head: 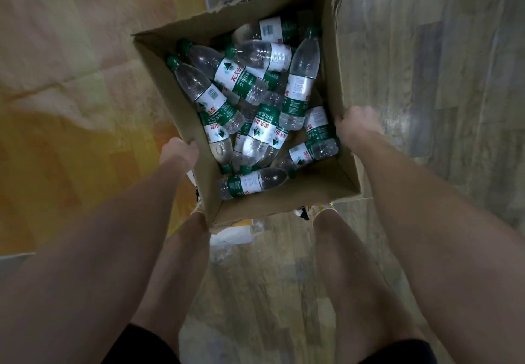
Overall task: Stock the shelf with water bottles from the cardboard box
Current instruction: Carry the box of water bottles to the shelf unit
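Head view, looking straight down: the box [321,193] sits in the middle of the frame, open at the top, and it's loaded with bottles [255,102] lying every which way in a loose pile, green caps and green-and-white labels pointing in all directions. Left hand [178,151] is clamped on the box's left wall at centre-left of the frame, fingers curled over the edge. Right hand [358,123] is doing the same on the right wall at centre-right, though I mostly see the back of it, so the fingers wrapping the rim is my read rather than something crisp. Both bare arms run down to the bottom corners, and the person's legs and patterned shoes show under the box's near edge at lower centre. Floor [426,50] is grey wood-look on the right, with a yellowish patch on the left. No shelf anywhere in frame, honestly, so I can't tell how many bottles are already up there. Going by how full the box looks, I'd say the stocking is at or near the very start: box seems to be getting carried or positioned, nobody's got a bottle in hand, and pretty much the whole pile is left to shelve.
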